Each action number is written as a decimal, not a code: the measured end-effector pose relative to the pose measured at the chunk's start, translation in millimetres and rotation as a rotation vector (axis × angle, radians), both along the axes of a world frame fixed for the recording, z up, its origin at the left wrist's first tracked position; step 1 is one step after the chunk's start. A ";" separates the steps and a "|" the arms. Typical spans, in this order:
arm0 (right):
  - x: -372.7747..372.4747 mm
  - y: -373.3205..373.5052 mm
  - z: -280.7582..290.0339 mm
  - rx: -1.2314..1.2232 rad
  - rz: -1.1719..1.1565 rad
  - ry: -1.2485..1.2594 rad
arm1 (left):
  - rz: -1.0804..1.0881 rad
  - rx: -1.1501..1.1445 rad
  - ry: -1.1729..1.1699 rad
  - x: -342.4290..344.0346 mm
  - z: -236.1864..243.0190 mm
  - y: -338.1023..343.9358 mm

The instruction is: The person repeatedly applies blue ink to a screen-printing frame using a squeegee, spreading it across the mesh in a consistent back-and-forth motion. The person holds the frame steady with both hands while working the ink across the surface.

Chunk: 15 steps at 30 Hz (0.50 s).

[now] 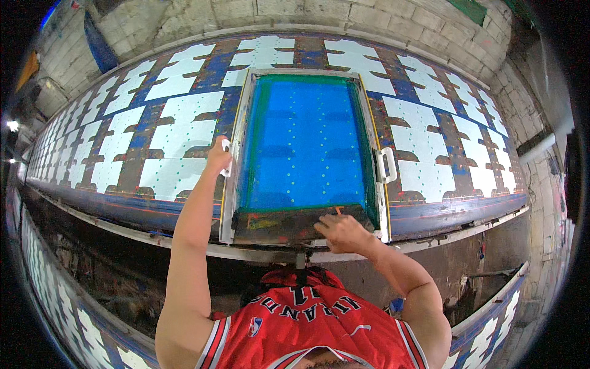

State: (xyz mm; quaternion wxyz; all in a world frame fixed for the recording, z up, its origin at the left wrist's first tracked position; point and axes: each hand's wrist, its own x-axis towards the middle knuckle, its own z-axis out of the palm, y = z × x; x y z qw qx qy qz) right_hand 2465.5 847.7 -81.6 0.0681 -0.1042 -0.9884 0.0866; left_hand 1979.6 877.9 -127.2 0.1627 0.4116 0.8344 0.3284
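A printing screen (307,141) with blue mesh, green borders and a pale metal frame (226,215) lies over the long table in front of me. Two rows of small light dots run down the mesh. My left hand (218,157) is closed round the white handle (227,165) on the frame's left side. Over the dark, ink-stained strip (276,224) at the screen's near end, my right hand (345,234) is curled shut. A small orange piece (338,210) shows by its fingers; what the hand grips is hidden. A second white handle (387,165) on the right side is untouched.
White cut fabric panels (184,126) with green dots lie in rows along the stained table (430,212). A pale rail (430,245) edges its near side. Concrete block walls (381,18) stand behind and right. More panels (89,326) lie on a table at the lower left.
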 end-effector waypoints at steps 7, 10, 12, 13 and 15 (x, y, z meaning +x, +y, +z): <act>-55.6 -4.8 -4.1 0.000 -0.397 0.072 | -0.065 0.085 0.016 -7.3 -10.2 -2.9; -66.8 -5.0 1.0 -0.038 -0.419 0.022 | -0.082 0.046 -0.017 -13.1 -11.4 0.2; -63.6 -4.7 7.7 -0.070 -0.453 -0.022 | -0.094 0.035 -0.021 -15.4 -11.3 1.4; -60.0 -6.9 10.7 -0.063 -0.456 -0.028 | -0.095 0.020 -0.031 -16.2 -10.6 2.1; -49.3 -14.0 15.3 -0.070 -0.457 -0.011 | -0.093 0.023 -0.014 -16.0 -9.3 2.3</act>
